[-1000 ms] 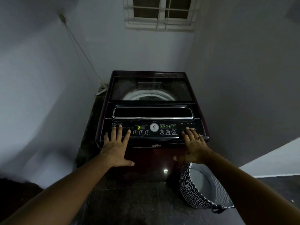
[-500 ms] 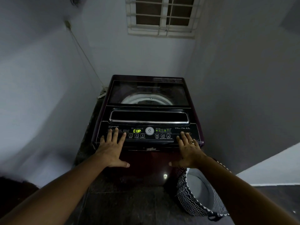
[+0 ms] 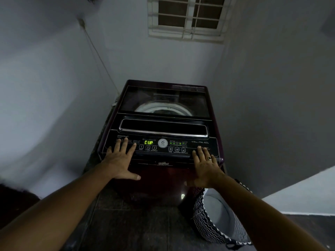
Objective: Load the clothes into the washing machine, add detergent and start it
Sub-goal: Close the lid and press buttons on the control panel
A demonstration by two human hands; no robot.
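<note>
The washing machine (image 3: 161, 127) stands in the corner at 12 o'clock from the person, its glass lid (image 3: 163, 101) shut and the white rim of the drum showing through it. The display (image 3: 148, 142) on the front control panel (image 3: 161, 145) glows green and reads something like "CUP". The left hand (image 3: 119, 160) lies flat at the panel's 9 o'clock end, fingers spread, its grip wide open and holding nothing. The right hand (image 3: 205, 165), a ring on one finger, lies the same way at the 3 o'clock end, spread and empty. The laundry basket (image 3: 213, 230) with its black-and-white zigzag pattern sits on the floor at 5 o'clock, just beside the machine; its pale inside looks empty, so the clothes are probably in the drum already, though they cannot be made out through the dark glass.

The machine is heavy and rigid and will not shift under resting palms. The buttons likely need only a light fingertip press; the numbered row sits just right of the left hand's fingers. The lid is glass, smooth and breakable, best lifted by the long chrome-edged handle (image 3: 163, 126) at its front edge, not by the pane
</note>
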